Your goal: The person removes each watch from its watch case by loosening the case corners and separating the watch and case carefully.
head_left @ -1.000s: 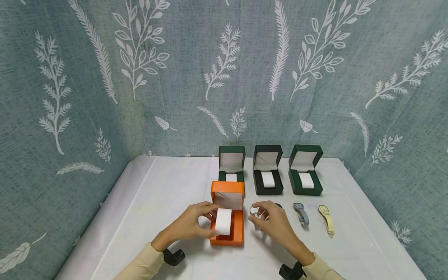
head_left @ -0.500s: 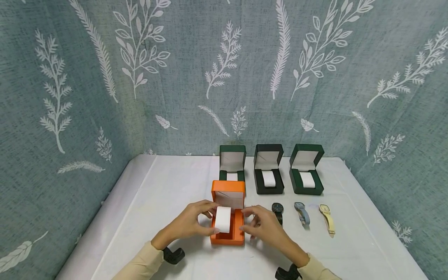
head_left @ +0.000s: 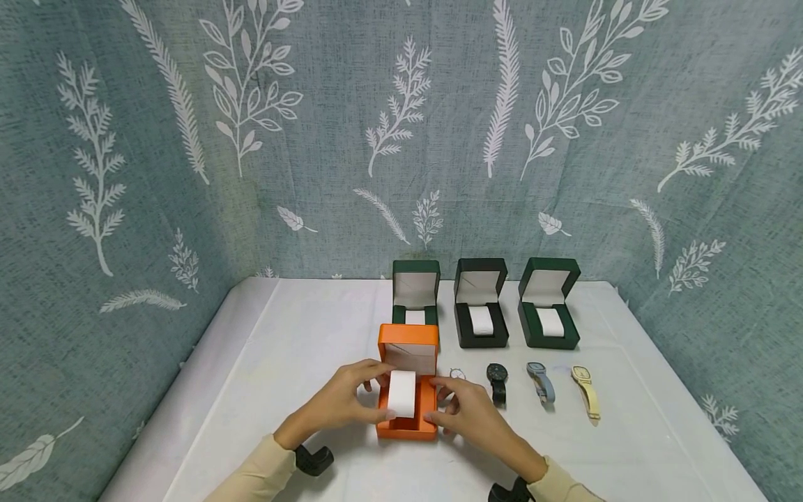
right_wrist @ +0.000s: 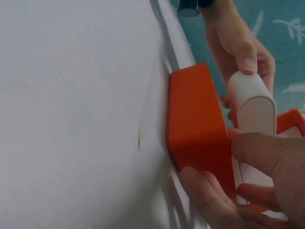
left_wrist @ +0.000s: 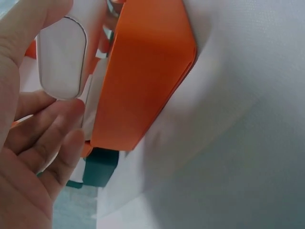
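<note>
Head view, nearest the camera: left hand (head_left: 341, 404) and right hand (head_left: 467, 413) flank the open orange box (head_left: 408, 425) at the front of the white table (head_left: 282, 348). Left fingers curl round the white cushion (head_left: 401, 394), which stands upright in the box, thumb at its near end, fingertips at its far end. Right fingers (head_left: 442, 392) are curled against the box's right wall.

Left wrist view adds: cushion's rounded end face (left_wrist: 62, 57) pinched between thumb and fingers; the box's outer wall (left_wrist: 143, 76) seen from outside; a corner of a green box (left_wrist: 100, 167) behind it.

Right wrist view adds: right thumb (right_wrist: 267, 152) lies over the box rim (right_wrist: 228, 138) just beside the cushion (right_wrist: 255, 105); fingers press the outer wall below.

Right of the box: a silver watch (head_left: 457, 374), partly hidden, then black watch (head_left: 498, 380), blue-grey watch (head_left: 541, 382), cream watch (head_left: 585, 390).

Far row: green box (head_left: 415, 293), black box (head_left: 480, 303), second green box (head_left: 549, 303), all open with white cushions.
</note>
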{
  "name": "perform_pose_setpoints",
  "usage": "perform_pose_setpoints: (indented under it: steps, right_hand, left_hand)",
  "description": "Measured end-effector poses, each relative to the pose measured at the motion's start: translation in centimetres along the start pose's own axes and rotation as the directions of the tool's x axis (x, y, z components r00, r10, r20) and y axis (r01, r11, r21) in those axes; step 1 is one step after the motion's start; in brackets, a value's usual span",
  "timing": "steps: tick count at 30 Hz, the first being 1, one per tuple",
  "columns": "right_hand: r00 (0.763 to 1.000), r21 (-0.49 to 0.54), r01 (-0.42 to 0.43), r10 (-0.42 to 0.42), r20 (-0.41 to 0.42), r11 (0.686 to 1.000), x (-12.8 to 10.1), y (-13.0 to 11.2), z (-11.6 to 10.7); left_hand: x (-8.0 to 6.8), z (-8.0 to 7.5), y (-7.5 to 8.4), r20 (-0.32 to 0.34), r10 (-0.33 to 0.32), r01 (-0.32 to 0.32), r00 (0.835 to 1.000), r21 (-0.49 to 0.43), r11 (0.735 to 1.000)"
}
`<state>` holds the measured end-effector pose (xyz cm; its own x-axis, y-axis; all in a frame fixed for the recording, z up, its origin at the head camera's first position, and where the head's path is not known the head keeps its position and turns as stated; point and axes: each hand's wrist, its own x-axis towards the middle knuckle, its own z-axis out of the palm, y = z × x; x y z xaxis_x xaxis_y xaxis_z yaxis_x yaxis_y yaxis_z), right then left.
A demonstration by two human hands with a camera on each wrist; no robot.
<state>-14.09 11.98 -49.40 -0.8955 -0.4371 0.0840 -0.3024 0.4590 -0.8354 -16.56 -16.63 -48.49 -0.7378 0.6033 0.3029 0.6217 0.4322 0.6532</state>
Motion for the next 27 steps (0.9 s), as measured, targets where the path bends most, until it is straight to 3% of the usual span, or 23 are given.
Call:
perform_pose_setpoints:
  steps: [14,27]
  right_hand:
    - [1.0,-0.041,0.023,-0.023,-0.015,0.999,0.0,0.1,0.1]
    - [0.999,-0.069,0.03,-0.031,-0.019,0.997,-0.1,0.1,0.2]
  left_hand:
    - [0.3,0.9,-0.2,0.022,-0.034,0.033,0.999,0.043,0.999]
    - [0.4,1.3,0.4,0.027,-0.057,0.053,0.998,0.148,0.988]
